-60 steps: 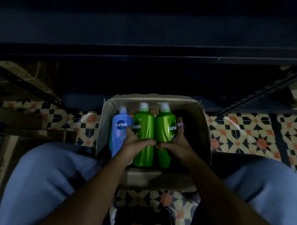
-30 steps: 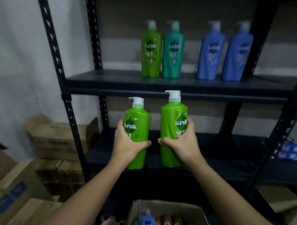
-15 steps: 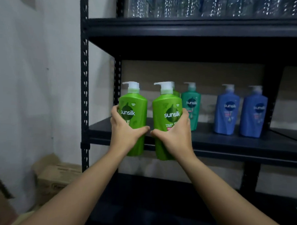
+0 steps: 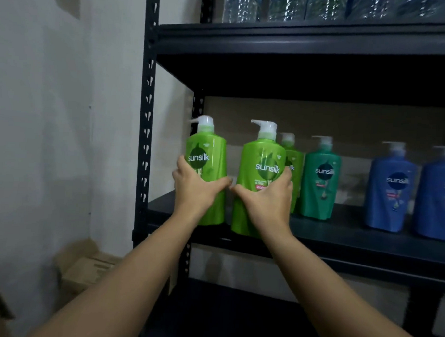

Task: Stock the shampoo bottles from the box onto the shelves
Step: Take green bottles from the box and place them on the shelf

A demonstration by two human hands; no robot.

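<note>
The left hand (image 4: 193, 190) and right hand (image 4: 268, 203) each grip an upright green shampoo bottle — the left bottle (image 4: 211, 157), the right bottle (image 4: 261, 165) — at the shelf (image 4: 340, 239) edge, spouts pointing left.

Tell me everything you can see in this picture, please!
Light green shampoo bottles: three; one in the left hand, one in the right hand, one standing on the shelf just behind it.
Dark green shampoo bottle: one, on the shelf right of the light green ones.
Blue shampoo bottles: two, on the shelf at the right, and.
Shelving rack: one, black metal, against the wall.
Clear plastic bottles: a wrapped row, top shelf; count unclear.
Cardboard boxes: brown, on the floor at lower left.
Wall: white, left.
Left hand: grip round a light green bottle.
Right hand: grip round the other.
</note>
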